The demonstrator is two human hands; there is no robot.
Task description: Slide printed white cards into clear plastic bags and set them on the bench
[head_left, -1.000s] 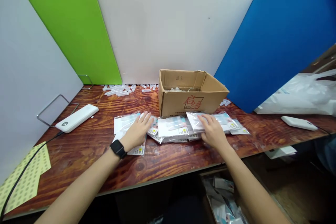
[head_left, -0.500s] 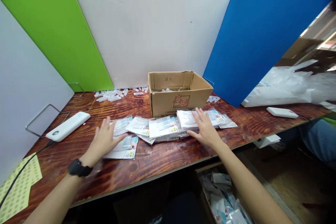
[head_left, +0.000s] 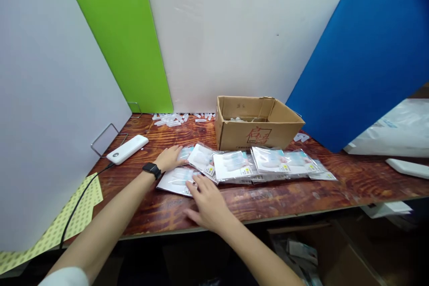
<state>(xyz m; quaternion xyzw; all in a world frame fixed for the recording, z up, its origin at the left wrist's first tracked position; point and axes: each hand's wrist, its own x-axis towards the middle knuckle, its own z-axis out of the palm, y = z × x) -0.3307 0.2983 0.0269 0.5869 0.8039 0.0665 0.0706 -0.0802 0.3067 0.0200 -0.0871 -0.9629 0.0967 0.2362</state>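
Several flat clear packets with white cards (head_left: 231,165) lie overlapping in a row along the wooden table, in front of an open cardboard box (head_left: 258,134). My left hand (head_left: 169,158) rests at the row's left end, fingers extended over the edge of a packet there. Nearer the front edge, my right hand (head_left: 206,199) touches the right side of the lowest left packet (head_left: 176,180), its fingers spread and the thumb apart. Neither hand is wrapped round anything.
Small white plastic pieces (head_left: 170,119) lie behind on the table (head_left: 268,196). A white power bank (head_left: 127,149) with a cable, wire stands and yellow sticker sheets (head_left: 77,210) are at left. Upright panels stand behind. Below the table, a carton (head_left: 345,250) holds packets.
The view has turned, so the table's things appear further right. My right hand has left the right part of the row and reached the lower left packet. My left hand now lies beyond that packet.
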